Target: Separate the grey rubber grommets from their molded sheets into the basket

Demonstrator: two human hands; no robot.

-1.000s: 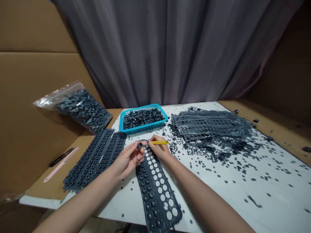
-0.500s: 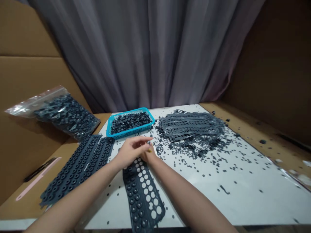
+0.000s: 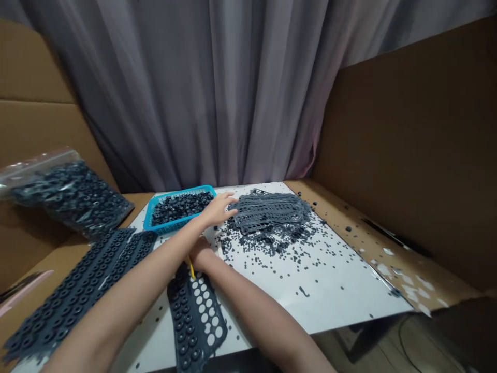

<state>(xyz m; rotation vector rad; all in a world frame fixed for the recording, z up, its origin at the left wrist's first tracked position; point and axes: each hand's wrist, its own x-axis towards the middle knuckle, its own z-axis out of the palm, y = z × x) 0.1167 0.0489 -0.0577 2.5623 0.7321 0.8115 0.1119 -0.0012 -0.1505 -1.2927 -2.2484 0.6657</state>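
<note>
My left hand (image 3: 218, 209) is over the table between a blue basket (image 3: 176, 226) of small black rubber pieces and a pile of punched-out dark sheets (image 3: 272, 211). Its thumb and fingers are spread apart, and I see nothing in them. Lower down, my right hand (image 3: 201, 254) is partly covered by my left forearm. A thin yellow stick-like tool (image 3: 191, 268) juts from it. Beneath lies a dark rubber sheet (image 3: 194, 316) with raised rings on its left and rows of open holes on its right.
More ringed rubber sheets (image 3: 85, 290) lie at the left. A zip bag (image 3: 77, 197) full of black pieces leans on the cardboard wall (image 3: 34, 124). Small black discs are scattered over the white tabletop (image 3: 334, 305). A grey curtain (image 3: 217, 93) hangs behind.
My left hand has parted from my right hand, moving forward toward the pile, and its fingers have spread. The yellow tool now shows more. The view has turned right.
</note>
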